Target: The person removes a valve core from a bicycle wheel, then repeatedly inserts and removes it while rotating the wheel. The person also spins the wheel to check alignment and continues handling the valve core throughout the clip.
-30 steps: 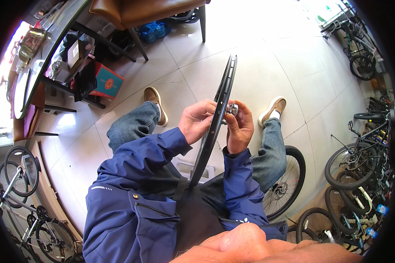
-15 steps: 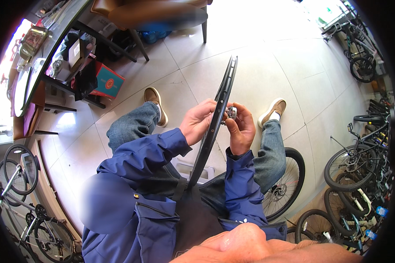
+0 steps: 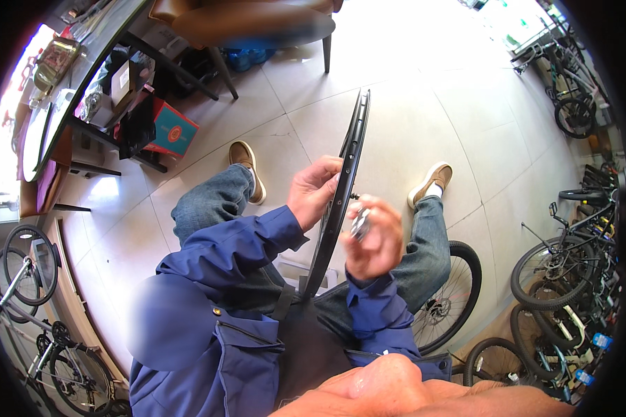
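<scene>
A black bicycle wheel rim stands almost edge-on between my legs, its lower end near my lap. From the left side my left hand grips it, thumb toward the rim and the other fingertips hidden behind it. My right hand is just right of the rim, apart from it and smeared by motion. Pinched in its fingers is a small silver metal tool, roundish, its exact kind unclear. A short dark stub shows at the rim's right side, above the tool.
Beside my right leg is a tyred wheel with a disc rotor. Bicycles crowd the right, and another bicycle stands at left. At upper left are a table, a red and teal box and a brown chair.
My right hand has drawn back from the rim, down toward me, with the silver tool in its fingers. My left hand stays on the rim, which has shifted slightly left at its top.
</scene>
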`<state>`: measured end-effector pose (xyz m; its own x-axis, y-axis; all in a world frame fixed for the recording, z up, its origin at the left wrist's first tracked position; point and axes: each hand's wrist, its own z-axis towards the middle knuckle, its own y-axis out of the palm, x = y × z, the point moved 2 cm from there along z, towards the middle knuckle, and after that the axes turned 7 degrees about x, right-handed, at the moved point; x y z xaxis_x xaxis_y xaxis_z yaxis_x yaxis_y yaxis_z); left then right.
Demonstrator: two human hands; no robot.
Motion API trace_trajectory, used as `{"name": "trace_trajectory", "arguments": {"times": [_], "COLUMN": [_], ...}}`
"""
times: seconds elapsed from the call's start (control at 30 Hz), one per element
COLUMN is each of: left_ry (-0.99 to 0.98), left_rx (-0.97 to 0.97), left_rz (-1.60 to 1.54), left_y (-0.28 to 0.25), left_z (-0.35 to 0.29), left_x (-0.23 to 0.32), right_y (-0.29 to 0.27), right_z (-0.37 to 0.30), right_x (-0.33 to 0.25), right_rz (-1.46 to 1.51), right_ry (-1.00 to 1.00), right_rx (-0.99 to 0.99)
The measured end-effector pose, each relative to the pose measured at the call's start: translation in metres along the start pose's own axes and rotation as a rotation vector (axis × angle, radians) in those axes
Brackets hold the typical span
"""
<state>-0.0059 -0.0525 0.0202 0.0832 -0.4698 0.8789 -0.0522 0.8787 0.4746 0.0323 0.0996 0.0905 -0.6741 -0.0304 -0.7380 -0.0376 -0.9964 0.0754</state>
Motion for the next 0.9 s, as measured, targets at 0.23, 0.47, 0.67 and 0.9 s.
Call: {"name": "trace_trajectory", "arguments": {"times": [0.23, 0.47, 0.67, 0.9], "left_ry": [-0.043, 0.045, 0.038, 0.002], "left_rx": [-0.009, 0.071, 0.013, 0.037], "left_rz": [-0.059, -0.153, -0.093, -0.169], "left_y": [0.008, 0.024, 0.025, 0.029], "left_z": [0.006, 0.009, 0.009, 0.006], "left_x": [-0.004, -0.02, -0.024, -0.021], "right_y": [0.021, 0.017, 0.018, 0.018], "right_z": [0.001, 0.007, 0.007, 0.007], "right_x": [-0.019, -0.015, -0.017, -0.018], "right_rz": [-0.182, -0.269, -0.291, -0.31], "right_ry": [-0.222, -0.246, -0.23, -0.225], "right_rx": [-0.249, -0.238, -0.246, -0.246]}}
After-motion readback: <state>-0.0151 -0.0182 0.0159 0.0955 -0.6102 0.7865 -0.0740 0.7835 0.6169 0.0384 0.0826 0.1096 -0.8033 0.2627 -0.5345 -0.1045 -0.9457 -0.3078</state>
